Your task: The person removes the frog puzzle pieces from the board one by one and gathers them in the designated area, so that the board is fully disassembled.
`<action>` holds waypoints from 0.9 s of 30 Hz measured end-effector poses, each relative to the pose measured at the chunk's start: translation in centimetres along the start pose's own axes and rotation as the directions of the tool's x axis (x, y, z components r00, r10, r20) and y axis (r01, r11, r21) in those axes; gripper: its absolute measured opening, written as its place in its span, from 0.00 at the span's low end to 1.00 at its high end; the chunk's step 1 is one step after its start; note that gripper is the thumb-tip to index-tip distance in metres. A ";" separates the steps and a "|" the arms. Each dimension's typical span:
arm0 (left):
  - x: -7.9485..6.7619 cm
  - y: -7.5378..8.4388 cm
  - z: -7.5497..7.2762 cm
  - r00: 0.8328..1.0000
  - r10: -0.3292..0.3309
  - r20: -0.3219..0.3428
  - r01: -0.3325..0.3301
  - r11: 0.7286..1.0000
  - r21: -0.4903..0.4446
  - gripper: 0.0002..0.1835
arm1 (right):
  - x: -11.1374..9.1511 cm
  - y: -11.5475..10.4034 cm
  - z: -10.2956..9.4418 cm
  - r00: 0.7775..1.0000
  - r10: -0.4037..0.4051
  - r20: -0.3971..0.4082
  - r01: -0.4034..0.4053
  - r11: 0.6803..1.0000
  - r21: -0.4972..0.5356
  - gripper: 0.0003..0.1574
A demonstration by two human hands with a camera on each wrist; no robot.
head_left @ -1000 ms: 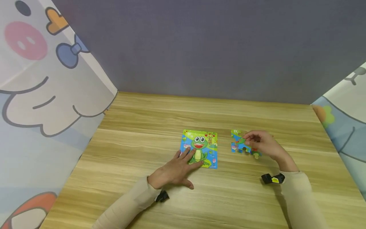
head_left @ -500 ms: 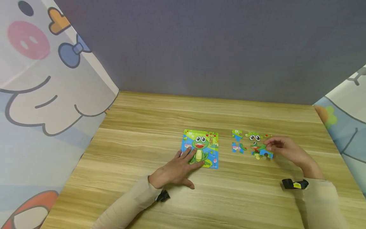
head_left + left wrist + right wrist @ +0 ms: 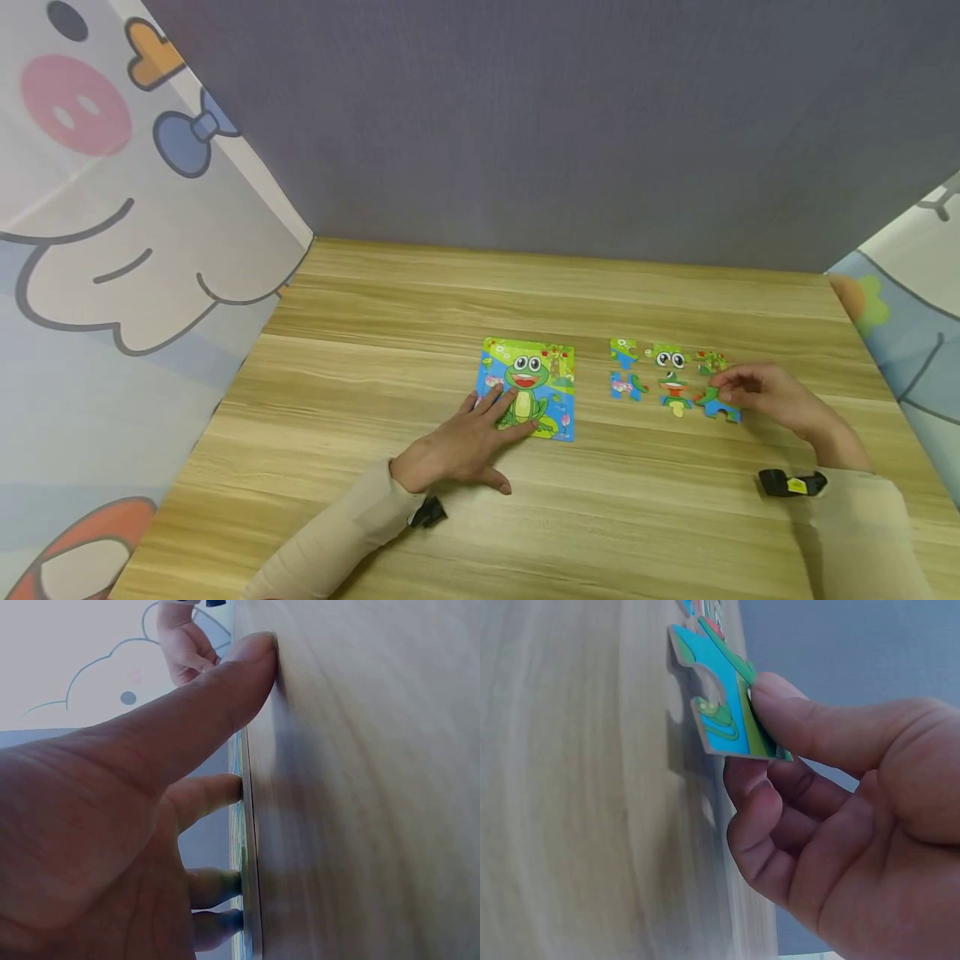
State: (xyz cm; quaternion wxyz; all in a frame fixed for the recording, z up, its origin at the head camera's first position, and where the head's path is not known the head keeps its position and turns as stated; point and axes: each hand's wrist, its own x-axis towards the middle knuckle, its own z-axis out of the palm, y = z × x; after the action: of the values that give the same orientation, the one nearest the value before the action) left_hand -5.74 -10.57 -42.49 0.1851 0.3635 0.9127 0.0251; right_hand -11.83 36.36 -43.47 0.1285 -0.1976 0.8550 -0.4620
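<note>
Flat on the wooden tabletop lies a square frog picture puzzle board (image 3: 551, 393). My left hand (image 3: 459, 450) rests on its lower left part with fingers spread, and the thumb lies off the board, near the wood. In the right wrist view, my right hand (image 3: 855, 780) pinches a blue and green puzzle piece (image 3: 724, 694) between thumb and curled fingers, tilted close over the table. Beside that piece are loose ones: the frog's eyes piece (image 3: 670, 357), a mouth and chest piece (image 3: 676, 390) and a red-dotted green piece (image 3: 710, 358), partly behind the right hand's fingertips.
Two more loose pieces, a green-topped corner piece (image 3: 623, 352) and a pink-flowered piece (image 3: 624, 386), lie between the board and the right-hand group. A grey panel (image 3: 555, 133) stands along the table's far edge. Cartoon-printed walls (image 3: 150, 200) flank both sides.
My right hand has moved right with the pinched piece, from over the left loose pieces to the right end of the group, uncovering the eyes and mouth pieces. The left hand stays on the board.
</note>
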 end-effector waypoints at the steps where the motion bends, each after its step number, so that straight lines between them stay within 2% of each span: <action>1: 0.0 0.0 0.0 1.000 0.001 -0.002 -0.001 1.000 0.001 0.52 | -0.1 0.1 0.0 1.000 0.004 -0.007 -0.004 1.000 -0.003 0.10; 5: 0.0 0.0 0.0 1.000 0.005 -0.009 -0.005 1.000 0.007 0.51 | -0.3 0.2 -0.2 0.999 0.028 -0.036 -0.029 0.999 -0.029 0.10; 10: 0.0 0.1 -0.2 1.000 0.000 -0.003 0.000 1.000 0.011 0.51 | -0.2 0.1 -0.1 0.997 0.036 -0.072 -0.044 0.993 -0.108 0.10; 18: 0.0 0.1 0.0 1.000 -0.007 0.003 0.007 1.000 0.011 0.52 | 0.2 -0.4 0.3 0.991 0.073 -0.116 -0.104 0.951 -0.292 0.08; 23: 0.0 0.0 0.0 1.000 -0.006 -0.001 0.006 1.000 0.015 0.52 | 0.2 -0.8 0.3 0.989 0.092 -0.119 -0.127 0.934 -0.333 0.08; 27: 0.0 0.1 0.0 1.000 -0.006 -0.004 0.006 1.000 0.013 0.52 | 0.1 -1.1 0.3 0.988 0.077 -0.137 -0.122 0.924 -0.362 0.08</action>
State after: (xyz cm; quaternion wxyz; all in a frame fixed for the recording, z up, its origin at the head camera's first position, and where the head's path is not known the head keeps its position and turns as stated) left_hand -5.69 -10.52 -42.46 0.1810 0.3620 0.9142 0.0194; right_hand -11.58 35.59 -42.74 0.0607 -0.1464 0.9416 -0.2972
